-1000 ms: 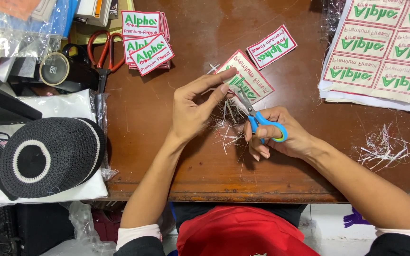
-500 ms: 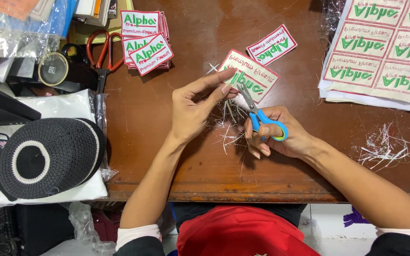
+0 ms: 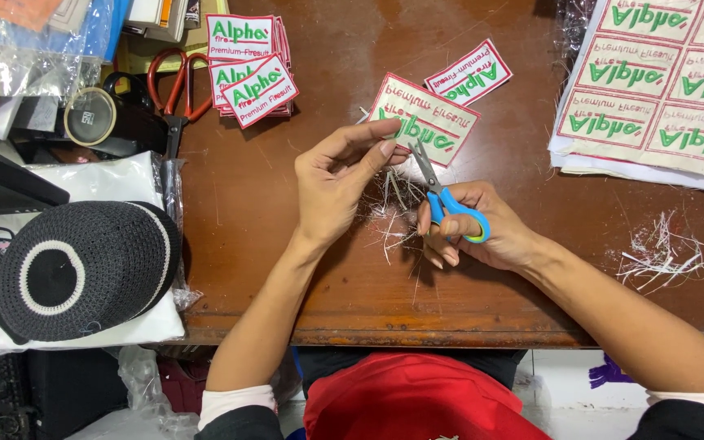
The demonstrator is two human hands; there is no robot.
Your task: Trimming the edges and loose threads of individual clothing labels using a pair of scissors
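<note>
Brown wooden table [image 3: 303, 244] fills the frame. At upper right lies an uncut sheet of embroidered patches [image 3: 653, 98], white with red borders and green lettering. At left, a black knitted cap [image 3: 83, 269] with white rings rests on white cloth. A stack of finished patches [image 3: 250, 69] sits at upper centre-left, with red-handled shears [image 3: 174, 81] just beside it.

Centre: the left hand [image 3: 336, 183] pinches the lower edge of a single cut patch [image 3: 425, 118] between thumb and fingertips; the patch lies tilted, its lettering upside down to the viewer. The right hand [image 3: 482, 232] is clenched through the loops of small blue-handled scissors [image 3: 442, 191], blades pointing up-left to the patch edge; whether the blades are parted or closed is hard to tell.

Compared with half a second ago, the left hand's fingertips have closed further over the patch edge, and the scissor tips sit nearer them. White thread trimmings [image 3: 393, 216] lie beneath the hands; a second heap of threads [image 3: 662, 253] lies at right.
</note>
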